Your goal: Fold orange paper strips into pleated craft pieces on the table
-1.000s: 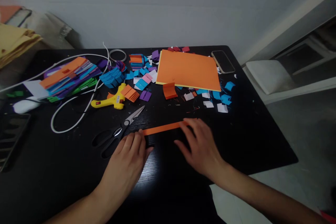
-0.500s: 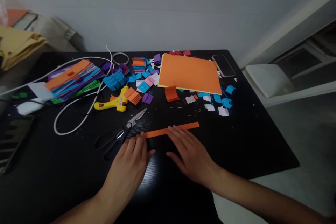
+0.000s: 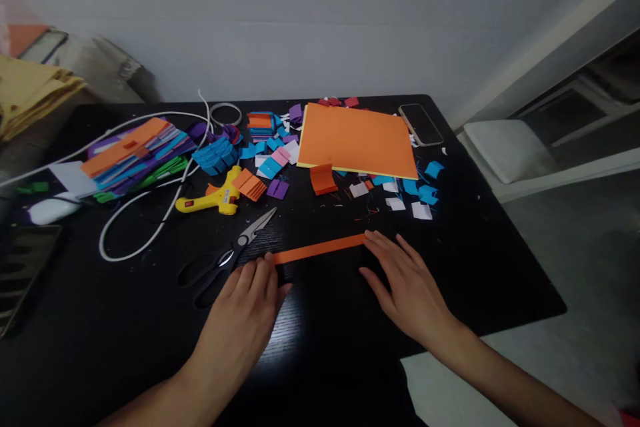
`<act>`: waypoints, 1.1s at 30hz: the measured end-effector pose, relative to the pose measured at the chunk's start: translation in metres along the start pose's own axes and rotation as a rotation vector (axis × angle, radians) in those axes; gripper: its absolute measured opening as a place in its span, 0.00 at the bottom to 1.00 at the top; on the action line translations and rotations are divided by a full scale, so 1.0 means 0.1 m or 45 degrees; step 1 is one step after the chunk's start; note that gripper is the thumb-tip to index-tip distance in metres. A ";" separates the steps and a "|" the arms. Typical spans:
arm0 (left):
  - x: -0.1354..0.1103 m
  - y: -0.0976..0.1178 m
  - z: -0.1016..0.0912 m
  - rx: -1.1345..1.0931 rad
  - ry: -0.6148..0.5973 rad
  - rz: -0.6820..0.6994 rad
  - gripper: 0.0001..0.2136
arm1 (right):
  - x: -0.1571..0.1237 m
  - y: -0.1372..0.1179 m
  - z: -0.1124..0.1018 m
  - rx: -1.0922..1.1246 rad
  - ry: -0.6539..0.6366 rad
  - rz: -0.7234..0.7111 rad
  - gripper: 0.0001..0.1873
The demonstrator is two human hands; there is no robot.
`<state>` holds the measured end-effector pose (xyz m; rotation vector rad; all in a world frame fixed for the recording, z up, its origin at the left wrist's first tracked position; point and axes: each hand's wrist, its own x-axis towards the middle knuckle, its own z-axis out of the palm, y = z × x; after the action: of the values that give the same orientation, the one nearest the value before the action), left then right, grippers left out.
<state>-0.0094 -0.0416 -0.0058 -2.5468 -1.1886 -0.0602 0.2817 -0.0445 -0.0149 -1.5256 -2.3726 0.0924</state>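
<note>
An orange paper strip [image 3: 320, 249] lies flat on the black table in front of me. My left hand [image 3: 253, 290] rests on its left end, fingertips pressing down and thumb apart. At the strip's right end, my right hand [image 3: 405, 273] lies with fingers stretched out and thumb spread, fingertips touching the paper. Neither hand is wrapped round anything. Black-handled scissors [image 3: 243, 240] lie partly open just beyond my left hand, blades pointing away to the right.
Behind the strip lie a yellow glue gun [image 3: 215, 199], a stack of orange sheets [image 3: 357, 140] and several folded paper pieces [image 3: 250, 185]. A white cable [image 3: 103, 233] loops at left. A phone [image 3: 421, 124] lies near the back right corner, a dark tray [image 3: 30, 273] at far left.
My right hand has slid along the strip from its middle to its right end. My left hand stays on the left end. The view has shifted slightly.
</note>
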 end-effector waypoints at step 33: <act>0.46 -0.51 0.18 -2.431 0.352 -0.969 0.21 | 0.98 -0.35 -0.19 1.477 -0.490 0.542 0.10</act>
<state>-0.0199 0.0288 -0.0007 -2.4355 -2.4784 -2.6780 0.2195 0.0257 0.0337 -1.3507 -1.5365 1.6292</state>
